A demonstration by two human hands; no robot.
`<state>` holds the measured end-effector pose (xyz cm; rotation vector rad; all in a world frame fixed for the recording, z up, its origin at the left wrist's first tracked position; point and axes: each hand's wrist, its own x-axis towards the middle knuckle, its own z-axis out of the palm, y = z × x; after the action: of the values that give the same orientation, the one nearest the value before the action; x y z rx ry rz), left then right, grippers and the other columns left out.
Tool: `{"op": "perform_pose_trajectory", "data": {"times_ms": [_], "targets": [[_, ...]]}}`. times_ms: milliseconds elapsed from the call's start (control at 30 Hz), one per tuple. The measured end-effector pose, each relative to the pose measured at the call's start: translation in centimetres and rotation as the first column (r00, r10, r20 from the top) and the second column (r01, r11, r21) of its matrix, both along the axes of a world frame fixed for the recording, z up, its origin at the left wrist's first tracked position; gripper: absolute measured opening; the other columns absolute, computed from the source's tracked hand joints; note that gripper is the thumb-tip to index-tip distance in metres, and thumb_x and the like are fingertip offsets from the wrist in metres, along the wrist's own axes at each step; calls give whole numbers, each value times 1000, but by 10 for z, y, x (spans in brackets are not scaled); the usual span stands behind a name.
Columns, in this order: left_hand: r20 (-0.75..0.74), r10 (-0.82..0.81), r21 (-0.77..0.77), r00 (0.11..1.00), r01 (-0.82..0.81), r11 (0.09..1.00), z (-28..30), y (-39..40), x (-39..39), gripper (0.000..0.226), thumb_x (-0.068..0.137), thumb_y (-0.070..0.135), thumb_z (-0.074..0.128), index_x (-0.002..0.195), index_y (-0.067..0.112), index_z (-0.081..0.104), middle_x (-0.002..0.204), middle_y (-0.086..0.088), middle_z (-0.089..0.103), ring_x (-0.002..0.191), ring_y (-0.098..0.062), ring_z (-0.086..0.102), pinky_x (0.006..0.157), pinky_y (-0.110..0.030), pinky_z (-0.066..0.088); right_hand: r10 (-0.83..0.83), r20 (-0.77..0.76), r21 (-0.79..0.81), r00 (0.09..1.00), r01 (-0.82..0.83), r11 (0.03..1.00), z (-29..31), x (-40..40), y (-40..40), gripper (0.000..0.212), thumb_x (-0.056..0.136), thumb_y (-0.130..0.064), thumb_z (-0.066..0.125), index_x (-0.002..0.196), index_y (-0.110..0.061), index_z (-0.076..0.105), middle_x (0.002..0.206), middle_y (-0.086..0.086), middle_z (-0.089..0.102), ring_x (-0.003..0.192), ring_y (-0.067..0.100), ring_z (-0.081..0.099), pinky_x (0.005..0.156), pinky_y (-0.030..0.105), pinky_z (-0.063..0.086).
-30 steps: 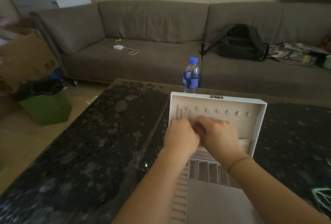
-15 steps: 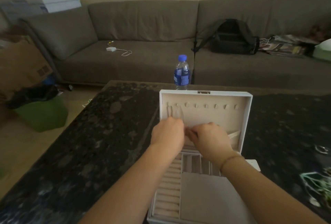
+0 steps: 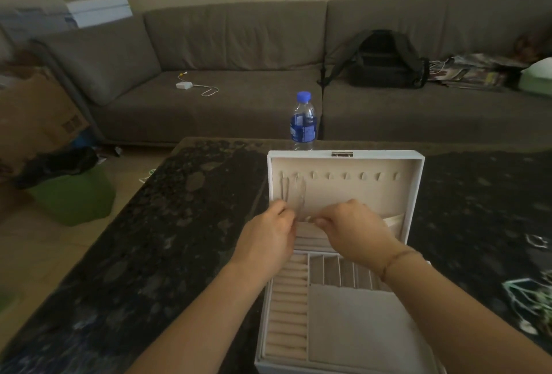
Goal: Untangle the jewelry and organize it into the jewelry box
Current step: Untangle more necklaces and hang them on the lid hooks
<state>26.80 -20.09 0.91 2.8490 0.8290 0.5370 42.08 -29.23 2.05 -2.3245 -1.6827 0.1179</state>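
A white jewelry box is placed open on the dark stone table, near its front edge, with the lid standing upright at the far side of the box. A row of small hooks is seen along the upper edge of the beige lid lining. From the two hooks nearest to the left corner of the lid, thin chains are hanging down; they are blurred, so it cannot be told whether they are tangled. The lower ends of the chains are held by both hands in front of the lid pocket. The left hand is curled, and a chain is pinched between its thumb and fingers. The fingers of the right hand are also bent, with the tips pressed together on the chain just beside the left hand. A thin bracelet is worn on the right wrist. In the base of the box, ring rolls are found along the left side and narrow compartments at the back. A water bottle with a blue cap is standing at the far edge of the table, behind the lid. More jewelry is lying near the right edge of the table, well apart from the box
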Motion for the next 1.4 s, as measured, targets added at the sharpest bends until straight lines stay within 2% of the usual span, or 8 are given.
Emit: {"op": "perform_pose_trajectory", "data": {"times_ms": [133,367,500,633,867,1033,1200,1400], "targets": [[-67,20,-4,998,-20,1000,5,-10,5,20,98,24,55,110,12,66,119,-2,52,87,-21,64,74,-35,55,31,30,299,999,-38,953,-6,-2,-14,18,91,-37,61,96,-22,70,87,-5,67,76,18,63,67,37,57],[-316,65,87,946,-40,995,18,-13,20,36,95,6,52,130,9,58,132,-6,41,117,-27,50,91,-41,51,129,29,307,991,-132,943,-30,-19,-2,21,76,-3,69,94,-13,72,85,6,69,70,29,66,57,35,55],[-206,95,24,974,-92,995,16,-10,17,37,94,6,56,131,13,56,130,-6,50,106,-25,62,89,-36,53,53,-172,232,984,-12,973,-17,-28,7,34,86,-5,53,109,-22,73,100,6,72,91,30,66,78,38,55],[-86,40,53,996,-36,998,7,-5,6,40,95,14,59,134,21,50,131,1,51,97,-18,65,79,-30,56,33,-220,208,975,14,978,-13,-23,4,31,93,-21,53,113,-36,71,102,-4,75,94,22,68,79,32,55],[-71,117,97,991,-110,989,7,-9,15,18,95,19,58,112,22,64,118,4,58,102,-17,62,73,-32,55,-121,-48,347,992,130,929,-17,-9,-12,14,91,-32,62,90,-24,73,89,-6,67,80,16,62,67,32,52],[-82,221,155,972,-206,966,6,-15,28,16,99,20,51,113,27,56,111,4,62,99,-19,64,71,-35,56,-68,92,269,993,41,962,-12,-11,-31,8,84,-25,68,89,-24,74,91,-4,70,92,23,63,85,33,47],[191,146,100,971,-167,981,-8,-17,16,34,89,35,43,101,14,66,106,-11,64,93,-35,63,70,-42,56,44,-13,594,999,-27,804,7,-27,-121,18,87,-11,65,103,-15,71,108,1,67,101,20,61,91,35,50],[213,217,20,953,-226,974,3,-45,13,49,67,1,72,115,7,64,123,-16,54,112,-44,52,97,-56,48,136,72,718,988,-146,681,0,-19,-253,10,85,-4,68,92,-6,75,87,2,70,75,22,61,69,34,51]]}}
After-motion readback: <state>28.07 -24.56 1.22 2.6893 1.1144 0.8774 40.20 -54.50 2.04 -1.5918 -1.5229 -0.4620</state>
